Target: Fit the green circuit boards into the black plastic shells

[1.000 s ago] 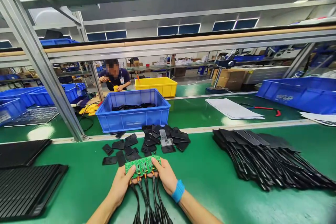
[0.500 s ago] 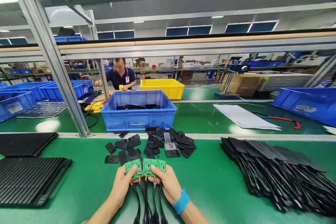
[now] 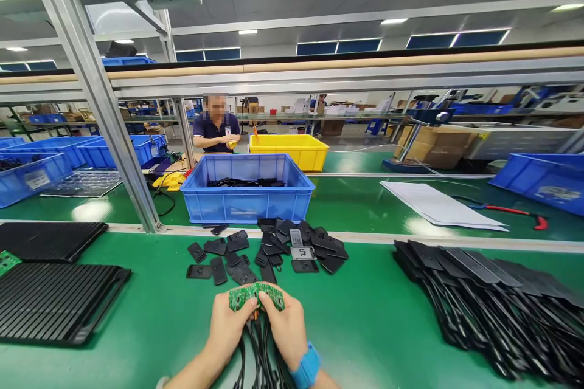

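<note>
Low at the middle of the view, my left hand point(image 3: 228, 323) and my right hand point(image 3: 288, 325) sit side by side above the green bench. Both are closed on a green circuit board panel point(image 3: 241, 296), the thumbs pressing its near face close to the centre. Whether it is one panel or several boards pushed together I cannot tell. Black cables point(image 3: 261, 346) hang from its lower edge between my wrists, with short coloured wires at the top. Just beyond lie scattered small black plastic covers point(image 3: 244, 275). My fingers behind the panel are mostly hidden.
A blue bin point(image 3: 246, 203) with black parts stands behind the covers, a yellow bin point(image 3: 292, 149) beyond it. Black slotted trays point(image 3: 59, 304) lie left; a pile of black cabled parts point(image 3: 483, 298) lies right. A metal post point(image 3: 104, 103) rises at left. A co-worker point(image 3: 216, 127) sits opposite.
The green boards have come together at the middle and tilted back, closing the gap between them. My hands have drawn closer to each other. The co-worker's hands have come together.
</note>
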Available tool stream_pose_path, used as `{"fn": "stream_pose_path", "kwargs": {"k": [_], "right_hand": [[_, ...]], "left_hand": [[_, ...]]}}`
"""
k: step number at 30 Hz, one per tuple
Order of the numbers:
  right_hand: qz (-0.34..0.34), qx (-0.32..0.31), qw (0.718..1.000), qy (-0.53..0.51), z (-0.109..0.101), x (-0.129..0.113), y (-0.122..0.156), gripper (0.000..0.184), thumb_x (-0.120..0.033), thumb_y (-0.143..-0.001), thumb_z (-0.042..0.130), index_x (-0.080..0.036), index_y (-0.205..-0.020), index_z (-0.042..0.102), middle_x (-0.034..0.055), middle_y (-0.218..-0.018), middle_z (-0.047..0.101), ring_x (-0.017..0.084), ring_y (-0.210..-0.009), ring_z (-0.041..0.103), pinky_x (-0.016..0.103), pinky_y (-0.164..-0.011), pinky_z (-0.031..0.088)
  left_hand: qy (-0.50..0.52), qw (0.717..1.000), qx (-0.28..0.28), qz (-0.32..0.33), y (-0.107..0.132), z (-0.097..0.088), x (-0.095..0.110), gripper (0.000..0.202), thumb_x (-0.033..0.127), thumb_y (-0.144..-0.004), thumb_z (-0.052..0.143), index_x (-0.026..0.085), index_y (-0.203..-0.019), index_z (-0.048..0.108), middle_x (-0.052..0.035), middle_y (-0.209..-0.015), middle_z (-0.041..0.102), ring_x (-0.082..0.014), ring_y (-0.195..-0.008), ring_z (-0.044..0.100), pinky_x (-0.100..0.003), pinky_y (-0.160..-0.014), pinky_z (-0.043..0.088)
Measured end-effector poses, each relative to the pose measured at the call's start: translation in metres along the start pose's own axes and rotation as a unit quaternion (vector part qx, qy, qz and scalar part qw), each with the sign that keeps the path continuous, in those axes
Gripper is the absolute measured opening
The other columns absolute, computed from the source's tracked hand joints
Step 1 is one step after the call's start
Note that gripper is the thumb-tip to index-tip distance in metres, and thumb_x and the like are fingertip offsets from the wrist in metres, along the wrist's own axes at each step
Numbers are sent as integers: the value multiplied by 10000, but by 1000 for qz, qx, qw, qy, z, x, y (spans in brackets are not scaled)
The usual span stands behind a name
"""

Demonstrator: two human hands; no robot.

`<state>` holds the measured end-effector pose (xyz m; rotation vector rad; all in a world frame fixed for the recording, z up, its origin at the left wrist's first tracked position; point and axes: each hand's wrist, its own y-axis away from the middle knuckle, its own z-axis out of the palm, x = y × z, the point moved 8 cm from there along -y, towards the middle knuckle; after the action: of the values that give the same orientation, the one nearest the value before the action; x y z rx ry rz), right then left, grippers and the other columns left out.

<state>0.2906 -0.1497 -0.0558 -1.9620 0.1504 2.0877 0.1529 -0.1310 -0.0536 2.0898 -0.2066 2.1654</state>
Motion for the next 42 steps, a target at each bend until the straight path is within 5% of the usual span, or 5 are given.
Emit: {"fn": "stream_pose_path", "kwargs": {"k": [12, 16, 22, 33, 42], "right_hand": [[96, -18, 988, -116, -4, 5, -8, 361, -341, -579, 830, -176, -815, 612, 36, -766, 695, 205, -677, 651, 346, -670, 540], [160, 1, 968, -191, -8, 14, -5, 336, -404, -639, 789, -160, -824, 652, 60, -834, 707, 229, -817, 664, 351, -723, 543], [110, -70, 986, -106, 3, 13, -5, 533, -335, -580, 851, -155, -1035, 639, 59, -886, 731, 213, -799, 656, 347, -789, 508], [-15, -35, 997, 63, 5, 2, 2, 269, -415, -718, 719, -162, -767, 646, 45, -695, 686, 191, -632, 587, 292, -617, 466], [4, 4, 999, -43, 4, 2, 3, 291, -421, -724, 733, -155, -825, 675, 67, -807, 712, 214, -741, 631, 314, -706, 505]], "left_hand": [[349, 924, -76, -139, 5, 13, -11, 312, 310, -790, 688, 128, -1044, 690, -139, -1080, 700, -264, -1032, 627, -380, -910, 465], [284, 948, -99, -103, 2, 11, -3, 360, 337, -804, 681, 149, -1110, 664, -135, -1111, 689, -252, -1007, 636, -351, -863, 478], [163, 973, -113, -117, 4, 12, -4, 419, 426, -720, 742, 142, -1025, 695, -123, -1023, 709, -218, -882, 653, -312, -769, 509], [-91, 995, -43, 15, 3, -5, -4, 318, 481, -759, 638, 167, -736, 678, -39, -659, 666, -166, -583, 569, -233, -564, 443], [-52, 998, -19, 40, 7, 1, 12, 242, 394, -767, 646, 198, -898, 700, -67, -798, 698, -236, -843, 626, -276, -778, 479]]}}
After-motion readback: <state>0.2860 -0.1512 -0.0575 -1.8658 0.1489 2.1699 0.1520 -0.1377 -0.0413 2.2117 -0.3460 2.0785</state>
